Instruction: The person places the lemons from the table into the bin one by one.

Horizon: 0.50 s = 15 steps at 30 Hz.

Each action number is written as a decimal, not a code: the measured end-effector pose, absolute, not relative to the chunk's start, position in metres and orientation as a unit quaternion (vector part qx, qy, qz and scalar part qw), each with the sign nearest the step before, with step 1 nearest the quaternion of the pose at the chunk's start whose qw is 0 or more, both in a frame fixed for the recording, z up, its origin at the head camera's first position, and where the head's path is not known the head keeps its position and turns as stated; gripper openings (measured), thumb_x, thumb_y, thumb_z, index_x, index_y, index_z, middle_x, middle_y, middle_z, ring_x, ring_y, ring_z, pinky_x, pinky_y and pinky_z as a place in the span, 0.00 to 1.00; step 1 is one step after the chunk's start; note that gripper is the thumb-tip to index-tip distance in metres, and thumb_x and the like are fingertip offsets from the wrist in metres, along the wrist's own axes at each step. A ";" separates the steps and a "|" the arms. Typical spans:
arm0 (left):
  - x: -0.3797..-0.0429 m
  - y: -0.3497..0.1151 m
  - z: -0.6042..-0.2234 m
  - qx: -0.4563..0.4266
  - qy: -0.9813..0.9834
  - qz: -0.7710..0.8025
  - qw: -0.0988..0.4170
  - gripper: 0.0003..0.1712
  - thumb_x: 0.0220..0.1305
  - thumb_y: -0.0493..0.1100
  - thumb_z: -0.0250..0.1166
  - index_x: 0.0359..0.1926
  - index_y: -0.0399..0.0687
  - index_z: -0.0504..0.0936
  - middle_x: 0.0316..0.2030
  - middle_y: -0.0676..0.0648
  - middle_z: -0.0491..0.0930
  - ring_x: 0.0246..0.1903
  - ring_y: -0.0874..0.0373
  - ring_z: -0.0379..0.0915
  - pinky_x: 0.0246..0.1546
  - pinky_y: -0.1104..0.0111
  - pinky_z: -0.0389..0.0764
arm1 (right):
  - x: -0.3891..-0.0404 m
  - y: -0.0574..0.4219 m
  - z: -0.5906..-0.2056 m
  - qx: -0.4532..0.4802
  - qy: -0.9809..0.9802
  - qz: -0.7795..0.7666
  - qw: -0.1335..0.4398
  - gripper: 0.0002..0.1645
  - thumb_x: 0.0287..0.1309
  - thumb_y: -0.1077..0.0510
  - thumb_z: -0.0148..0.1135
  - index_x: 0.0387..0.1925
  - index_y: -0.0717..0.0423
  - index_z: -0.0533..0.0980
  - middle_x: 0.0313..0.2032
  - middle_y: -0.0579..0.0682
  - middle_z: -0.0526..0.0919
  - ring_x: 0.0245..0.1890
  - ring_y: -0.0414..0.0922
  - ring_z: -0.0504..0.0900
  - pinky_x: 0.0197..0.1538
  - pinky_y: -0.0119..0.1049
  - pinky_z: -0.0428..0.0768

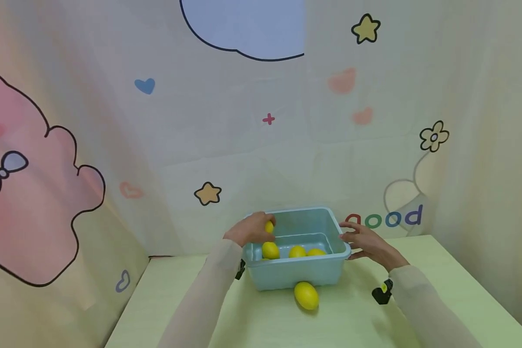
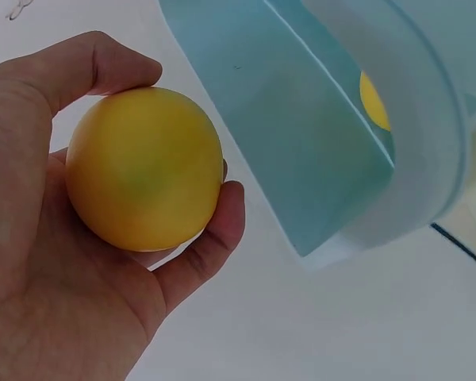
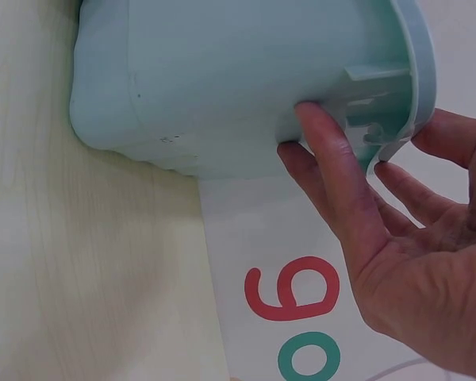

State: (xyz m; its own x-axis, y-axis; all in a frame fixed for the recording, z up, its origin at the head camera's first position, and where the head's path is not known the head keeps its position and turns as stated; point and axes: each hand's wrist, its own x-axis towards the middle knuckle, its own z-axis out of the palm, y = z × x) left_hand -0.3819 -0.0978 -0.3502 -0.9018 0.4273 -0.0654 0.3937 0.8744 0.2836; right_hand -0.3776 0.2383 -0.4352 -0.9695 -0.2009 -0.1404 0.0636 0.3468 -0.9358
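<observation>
My left hand (image 1: 251,229) holds a lemon (image 2: 143,168) over the left end of a light blue plastic bin (image 1: 293,273). In the left wrist view the thumb and fingers curl round the lemon, beside the bin's wall. Several lemons (image 1: 270,250) lie on the bin's floor, partly hidden by its front wall. At the bin's right end my right hand (image 1: 365,243) grips the rim. The right wrist view shows its thumb at the rim and its fingers (image 3: 333,151) against the outer wall. One more lemon (image 1: 306,295) rests on the table in front of the bin.
The pale wooden table (image 1: 156,299) runs up to a printed curtain (image 1: 243,135) close behind the bin. Further printed cloth hangs on the left and right. A black wrist camera (image 1: 382,292) sits on the right wrist.
</observation>
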 end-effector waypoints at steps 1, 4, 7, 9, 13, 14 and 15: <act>-0.383 -0.098 -0.351 0.209 0.966 0.135 0.066 0.25 0.61 0.51 0.67 0.59 0.56 0.76 0.47 0.52 0.75 0.44 0.56 0.70 0.46 0.66 0.77 | -0.378 0.238 -0.435 -0.041 0.813 -0.570 0.116 0.39 0.67 0.51 0.58 0.74 0.55 0.55 0.63 0.68 0.70 0.48 0.54 0.84 0.45 0.47 0.86; -0.387 -0.098 -0.352 0.196 0.968 0.140 0.073 0.24 0.61 0.51 0.66 0.58 0.56 0.76 0.46 0.52 0.76 0.43 0.56 0.70 0.44 0.66 0.77 | -0.378 0.238 -0.435 -0.038 0.813 -0.570 0.116 0.38 0.67 0.52 0.58 0.73 0.55 0.55 0.63 0.68 0.71 0.48 0.53 0.84 0.45 0.46 0.86; -0.390 -0.099 -0.352 0.185 0.969 0.143 0.081 0.23 0.60 0.51 0.66 0.57 0.56 0.77 0.45 0.53 0.76 0.43 0.55 0.71 0.43 0.64 0.77 | -0.378 0.238 -0.435 -0.035 0.811 -0.572 0.117 0.38 0.67 0.52 0.57 0.73 0.54 0.56 0.63 0.68 0.71 0.48 0.53 0.84 0.45 0.46 0.86; -0.391 -0.099 -0.352 0.179 0.969 0.143 0.088 0.23 0.60 0.51 0.67 0.56 0.56 0.77 0.45 0.53 0.77 0.43 0.55 0.72 0.42 0.64 0.77 | -0.378 0.237 -0.435 -0.035 0.811 -0.572 0.118 0.38 0.67 0.52 0.57 0.73 0.54 0.56 0.63 0.67 0.71 0.48 0.53 0.84 0.45 0.46 0.86; -0.393 -0.100 -0.352 0.167 0.969 0.152 0.102 0.23 0.59 0.51 0.67 0.56 0.56 0.77 0.45 0.52 0.77 0.43 0.55 0.72 0.42 0.63 0.78 | -0.378 0.236 -0.436 -0.033 0.812 -0.570 0.118 0.37 0.67 0.53 0.57 0.73 0.54 0.56 0.63 0.67 0.71 0.47 0.52 0.84 0.44 0.46 0.86; -0.394 -0.100 -0.353 0.163 0.969 0.153 0.104 0.23 0.59 0.51 0.67 0.56 0.56 0.77 0.46 0.52 0.77 0.43 0.54 0.72 0.42 0.63 0.78 | -0.378 0.236 -0.435 -0.033 0.813 -0.569 0.119 0.37 0.67 0.52 0.57 0.73 0.54 0.56 0.63 0.67 0.71 0.47 0.52 0.84 0.44 0.46 0.86; -0.394 -0.100 -0.353 0.157 0.970 0.154 0.105 0.24 0.59 0.51 0.67 0.56 0.57 0.77 0.46 0.52 0.77 0.43 0.54 0.72 0.42 0.62 0.78 | -0.378 0.236 -0.435 -0.032 0.813 -0.569 0.119 0.37 0.67 0.52 0.57 0.73 0.54 0.56 0.63 0.67 0.71 0.47 0.52 0.84 0.44 0.45 0.86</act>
